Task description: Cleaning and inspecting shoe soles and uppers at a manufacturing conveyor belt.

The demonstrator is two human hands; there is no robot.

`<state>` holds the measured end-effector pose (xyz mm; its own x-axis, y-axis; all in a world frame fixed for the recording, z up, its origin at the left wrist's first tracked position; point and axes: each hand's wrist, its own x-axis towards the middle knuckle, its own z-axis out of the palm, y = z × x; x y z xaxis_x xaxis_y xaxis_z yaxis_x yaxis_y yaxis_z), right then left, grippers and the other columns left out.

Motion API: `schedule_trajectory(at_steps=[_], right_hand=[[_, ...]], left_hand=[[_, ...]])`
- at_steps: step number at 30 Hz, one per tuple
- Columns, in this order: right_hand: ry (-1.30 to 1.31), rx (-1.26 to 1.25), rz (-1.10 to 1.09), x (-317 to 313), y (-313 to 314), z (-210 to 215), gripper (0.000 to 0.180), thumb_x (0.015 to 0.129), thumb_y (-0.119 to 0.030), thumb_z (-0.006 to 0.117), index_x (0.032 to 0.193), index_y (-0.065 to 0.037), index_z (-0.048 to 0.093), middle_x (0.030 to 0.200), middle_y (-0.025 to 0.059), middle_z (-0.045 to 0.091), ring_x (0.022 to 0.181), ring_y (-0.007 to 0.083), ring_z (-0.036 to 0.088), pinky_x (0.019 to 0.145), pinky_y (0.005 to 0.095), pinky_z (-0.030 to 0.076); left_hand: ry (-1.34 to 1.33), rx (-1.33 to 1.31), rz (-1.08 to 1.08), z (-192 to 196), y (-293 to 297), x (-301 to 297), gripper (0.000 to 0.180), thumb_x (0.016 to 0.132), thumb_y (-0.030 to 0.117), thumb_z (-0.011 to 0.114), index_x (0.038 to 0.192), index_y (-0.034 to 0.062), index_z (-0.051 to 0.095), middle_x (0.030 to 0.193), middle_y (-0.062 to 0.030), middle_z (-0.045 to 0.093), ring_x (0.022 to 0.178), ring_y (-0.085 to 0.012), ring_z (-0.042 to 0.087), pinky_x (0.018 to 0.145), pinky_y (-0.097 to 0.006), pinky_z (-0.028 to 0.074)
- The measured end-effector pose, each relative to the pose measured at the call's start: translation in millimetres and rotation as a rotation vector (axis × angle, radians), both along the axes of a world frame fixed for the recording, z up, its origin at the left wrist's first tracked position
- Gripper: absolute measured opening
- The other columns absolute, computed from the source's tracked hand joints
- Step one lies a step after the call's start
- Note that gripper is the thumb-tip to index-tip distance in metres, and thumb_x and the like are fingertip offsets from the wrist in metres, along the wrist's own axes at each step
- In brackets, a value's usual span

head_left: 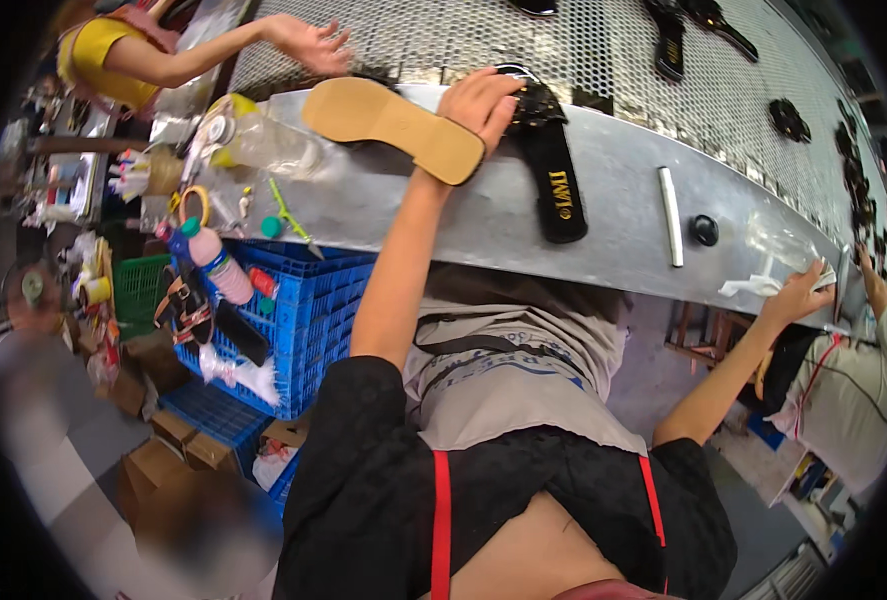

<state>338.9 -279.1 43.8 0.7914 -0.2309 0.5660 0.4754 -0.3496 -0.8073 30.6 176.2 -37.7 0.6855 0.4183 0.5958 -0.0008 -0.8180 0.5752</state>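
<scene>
Along our metal table (623, 225), our curled left hand (476, 105) sits between a tan-soled sandal (395, 125) and black slide (558, 185), grip unclear; our right hand (795, 297) pinches a white scrap (826, 273).

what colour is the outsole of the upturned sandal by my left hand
The outsole is light tan, seen best in the head view.

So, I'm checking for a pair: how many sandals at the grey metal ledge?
2: a tan-soled sandal, sole up, at the left hand, and a black sandal with a glossy upper to its right. Others may be hidden.
</scene>
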Motion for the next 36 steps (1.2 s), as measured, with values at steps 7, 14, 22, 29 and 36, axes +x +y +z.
schedule_trajectory(at_steps=[7, 14, 22, 29, 36], right_hand=[[-0.223, -0.79, 0.082, -31, 31, 40, 0.056, 0.091, -0.03, 0.076, 0.126, 0.008, 0.054, 0.128, 0.0197, 0.058, 0.116, 0.0296, 0.056, 0.103, 0.0387, 0.041], [-0.012, -0.683, 0.83, -207, 214, 22, 0.07, 0.083, -0.034, 0.083, 0.134, 0.001, 0.05, 0.131, 0.0164, 0.056, 0.12, 0.0289, 0.054, 0.101, 0.0404, 0.045], [-0.076, -0.774, 1.251, -274, 327, 0, 0.069, 0.077, -0.029, 0.082, 0.131, -0.004, 0.045, 0.111, 0.0229, 0.064, 0.085, 0.0417, 0.068, 0.066, 0.0461, 0.055], [-0.338, -0.425, 0.965, -244, 251, 19, 0.064, 0.073, -0.019, 0.086, 0.121, 0.0, 0.05, 0.124, 0.0215, 0.065, 0.083, 0.0363, 0.071, 0.061, 0.0388, 0.057], [-0.745, -0.648, 0.975, -267, 162, 47, 0.035, 0.079, -0.004, 0.071, 0.102, -0.011, 0.045, 0.123, 0.0257, 0.064, 0.051, 0.0102, 0.051, 0.042, 0.0223, 0.038]], left_hand=[[0.017, -0.051, 0.037, 8, -4, -6, 0.029, 0.099, 0.024, 0.052, 0.121, 0.0103, 0.066, 0.124, -0.0082, 0.066, 0.128, -0.0309, 0.054, 0.108, -0.044, 0.039], [0.04, -0.03, 0.036, 6, 0, -5, 0.03, 0.1, 0.024, 0.051, 0.123, 0.0095, 0.066, 0.125, -0.0095, 0.066, 0.128, -0.0314, 0.053, 0.108, -0.044, 0.039], [-0.022, -0.015, 0.044, 5, -8, -4, 0.028, 0.1, 0.023, 0.055, 0.122, 0.0106, 0.066, 0.126, -0.0066, 0.066, 0.127, -0.0308, 0.054, 0.107, -0.045, 0.042], [0.422, -0.347, 0.178, 11, -23, -23, 0.037, 0.099, 0.023, 0.054, 0.132, 0.0074, 0.059, 0.128, -0.0091, 0.064, 0.123, -0.0302, 0.058, 0.103, -0.043, 0.047], [-0.896, -1.384, -0.175, 68, -50, -44, 0.047, 0.105, 0.031, 0.035, 0.134, 0.0007, 0.055, 0.116, -0.0107, 0.066, 0.1, -0.0206, 0.064, 0.088, -0.034, 0.053]])
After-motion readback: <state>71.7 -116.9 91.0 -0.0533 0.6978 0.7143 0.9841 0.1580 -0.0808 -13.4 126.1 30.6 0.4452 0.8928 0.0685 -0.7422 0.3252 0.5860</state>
